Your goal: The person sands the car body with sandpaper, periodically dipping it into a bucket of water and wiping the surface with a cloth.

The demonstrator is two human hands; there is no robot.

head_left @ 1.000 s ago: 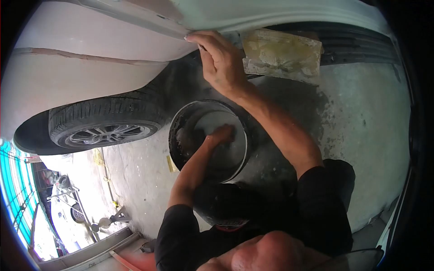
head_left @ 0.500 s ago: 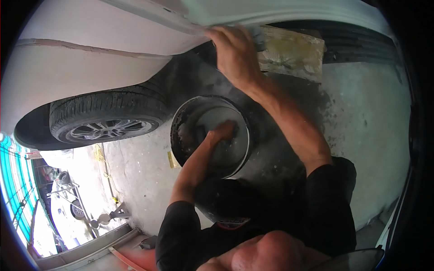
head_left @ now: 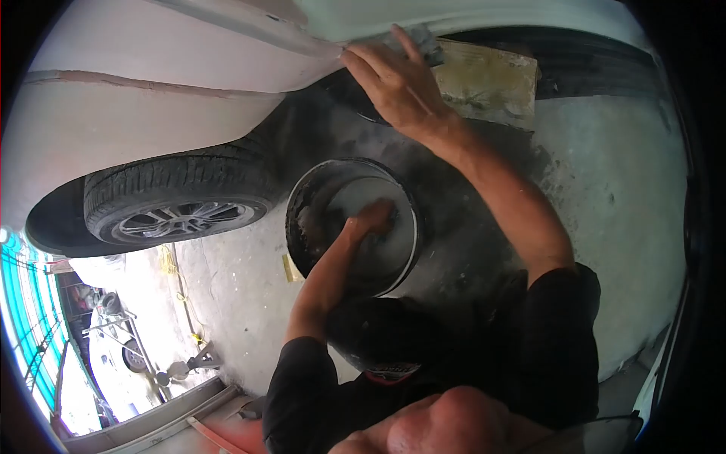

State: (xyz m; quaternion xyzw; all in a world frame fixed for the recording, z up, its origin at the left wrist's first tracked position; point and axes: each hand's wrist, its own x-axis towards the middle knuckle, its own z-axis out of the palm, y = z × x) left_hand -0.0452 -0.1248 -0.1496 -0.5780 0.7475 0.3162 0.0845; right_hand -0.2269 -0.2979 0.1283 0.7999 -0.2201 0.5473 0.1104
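Concrete floor, centre to right of frame: pale, darkly stained around the bucket. Car body, upper left: pale, brownish line along it. Bucket, centre: cloudy contents. Right hand, top centre: fingers spread at body's edge. Left hand: inside bucket, grip indeterminable.

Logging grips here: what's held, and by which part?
Cannot be told: left hand is inside the bucket; right hand overlaps a grey piece, grip unclear.

You are seeing a whitish car panel with a brownish streak, a blotchy yellow-brown sheet and a black tyre.
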